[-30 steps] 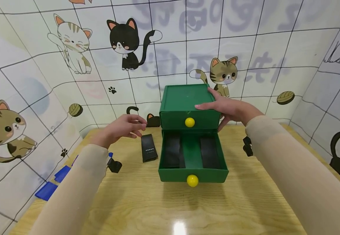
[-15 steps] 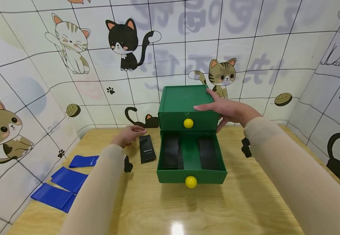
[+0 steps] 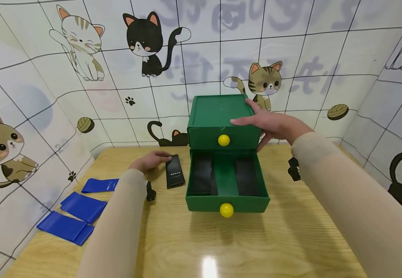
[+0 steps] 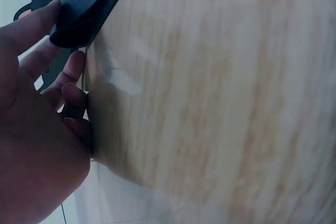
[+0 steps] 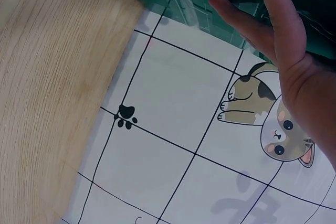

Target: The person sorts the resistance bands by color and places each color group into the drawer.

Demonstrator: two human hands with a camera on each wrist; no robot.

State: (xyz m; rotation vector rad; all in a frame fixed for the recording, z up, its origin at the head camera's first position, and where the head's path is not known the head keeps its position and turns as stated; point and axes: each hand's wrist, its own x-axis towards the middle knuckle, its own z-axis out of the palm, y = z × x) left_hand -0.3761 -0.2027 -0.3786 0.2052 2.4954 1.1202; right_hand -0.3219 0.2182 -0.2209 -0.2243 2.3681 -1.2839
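A black resistance band [image 3: 175, 173], a flat loop with a row of white dots, lies on the table left of the green drawer box [image 3: 221, 112]. My left hand [image 3: 151, 161] pinches its far end; in the left wrist view, fingers show at the edge of the black band [image 4: 86, 9]. My right hand [image 3: 273, 123] rests on the box's right edge, with straight fingers spread over the top and down the side. In the right wrist view, the right hand [image 5: 289, 35] touches the green side wall. The lower drawer [image 3: 226, 204] stands pulled out, with black bands [image 3: 202, 175] inside.
Several blue resistance bands [image 3: 84, 206] lie on the table [image 3: 169, 243] at the left. The upper drawer with its yellow knob [image 3: 223, 140] is closed. A cat-print wall covering [image 3: 207, 58] rises behind and at both sides.
My left hand has come down from above the table, moving to the black band's far end, and now touches it. The right hand has stayed on the box.
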